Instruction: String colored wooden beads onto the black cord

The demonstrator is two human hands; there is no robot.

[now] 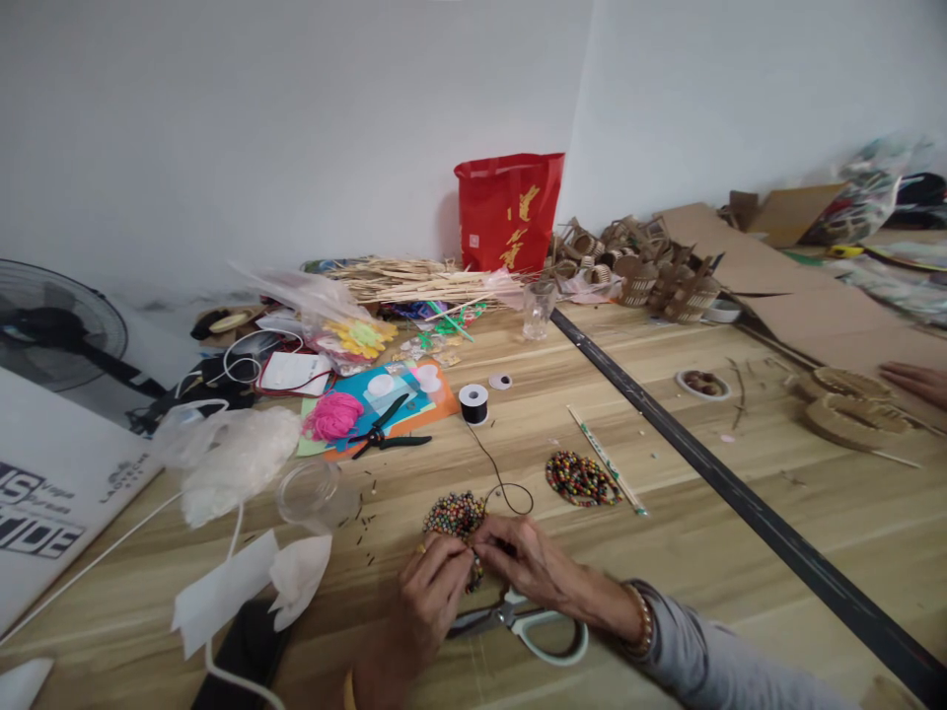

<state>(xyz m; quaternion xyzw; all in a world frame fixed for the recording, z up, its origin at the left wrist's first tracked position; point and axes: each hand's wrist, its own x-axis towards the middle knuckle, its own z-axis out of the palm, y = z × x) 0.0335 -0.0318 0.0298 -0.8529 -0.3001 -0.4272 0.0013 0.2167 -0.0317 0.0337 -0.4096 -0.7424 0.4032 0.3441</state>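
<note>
Low in the middle, my left hand (435, 584) and my right hand (527, 557) meet with fingertips pinched together at a string of small multicoloured beads (453, 513). Part of the string is bunched on the table beyond my fingers, and a short length hangs below them. The exact spot they pinch is hidden by the fingers. Black cord (490, 456) runs from a spool (473, 405) and curls close to my right fingers. Scissors with pale handles (551, 636) lie just under my hands. A second coil of beads (583, 479) rests to the right.
Black pliers (386, 434) and pink yarn (332, 416) lie on coloured sheets at left. A clear plastic cup (315, 493) stands nearer. A thin wrapped stick (608, 461) and a dark strip (666, 434) are to the right. Another person's hand (917, 382) shows at the right edge.
</note>
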